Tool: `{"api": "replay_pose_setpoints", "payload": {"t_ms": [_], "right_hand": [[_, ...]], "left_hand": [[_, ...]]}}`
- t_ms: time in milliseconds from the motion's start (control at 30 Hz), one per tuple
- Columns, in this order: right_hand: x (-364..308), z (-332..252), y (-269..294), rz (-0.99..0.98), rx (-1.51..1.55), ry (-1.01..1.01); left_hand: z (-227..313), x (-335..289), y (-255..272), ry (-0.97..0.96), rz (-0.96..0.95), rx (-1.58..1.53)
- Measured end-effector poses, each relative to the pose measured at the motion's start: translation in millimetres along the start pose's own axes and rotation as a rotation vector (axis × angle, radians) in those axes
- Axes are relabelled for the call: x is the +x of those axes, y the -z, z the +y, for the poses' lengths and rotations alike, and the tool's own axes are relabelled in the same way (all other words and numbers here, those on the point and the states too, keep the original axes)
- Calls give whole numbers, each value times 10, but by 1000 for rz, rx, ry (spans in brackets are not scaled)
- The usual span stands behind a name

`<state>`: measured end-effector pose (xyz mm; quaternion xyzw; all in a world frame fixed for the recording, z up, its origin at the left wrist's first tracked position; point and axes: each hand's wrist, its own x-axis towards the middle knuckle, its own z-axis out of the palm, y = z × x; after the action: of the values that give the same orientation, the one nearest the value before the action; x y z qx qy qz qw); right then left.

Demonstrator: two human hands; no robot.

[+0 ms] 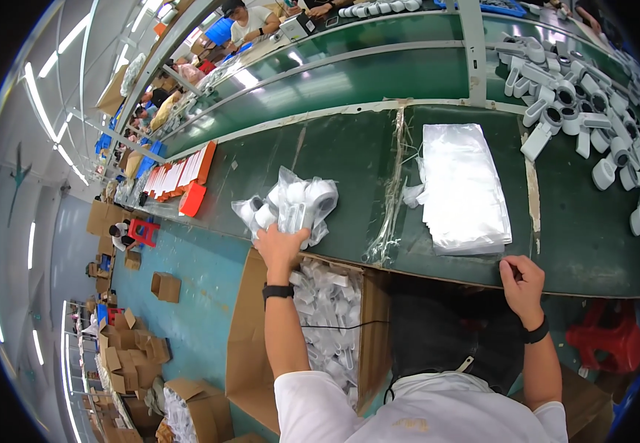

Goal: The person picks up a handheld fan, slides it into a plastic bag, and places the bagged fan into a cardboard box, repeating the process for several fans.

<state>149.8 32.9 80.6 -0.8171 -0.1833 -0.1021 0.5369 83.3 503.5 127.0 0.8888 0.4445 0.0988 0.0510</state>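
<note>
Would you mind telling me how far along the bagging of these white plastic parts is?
Done: an open cardboard box beside the table already holds many bagged parts. In hand: the left hand grips a few bagged white parts on the green table, while the right hand rests at the table edge below the stack of empty clear bags. Left: a pile of loose white parts at far right, unbagged.
</note>
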Motion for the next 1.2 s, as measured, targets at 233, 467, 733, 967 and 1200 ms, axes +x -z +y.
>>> {"api": "replay_pose_setpoints", "payload": {"t_ms": [233,467,733,967,1200], "right_hand": [[-2,26,1,0,-28,-11],[3,2,-19,-1,-46,-22],[-13,26,-38,-6,-106,-67],[-13,44,-65,16,-199,-43],[-9,-6,-116,11,-190,-25]], "left_hand": [[-542,-679,-90,16,133,-21],[-1348,-1550,-794,326,328,-264],[-2229,-2215,-2274,627,63,8],[-2218,-2383,-2440,655,43,-42],[-2432,-2102,-1960,499,431,-253]]}}
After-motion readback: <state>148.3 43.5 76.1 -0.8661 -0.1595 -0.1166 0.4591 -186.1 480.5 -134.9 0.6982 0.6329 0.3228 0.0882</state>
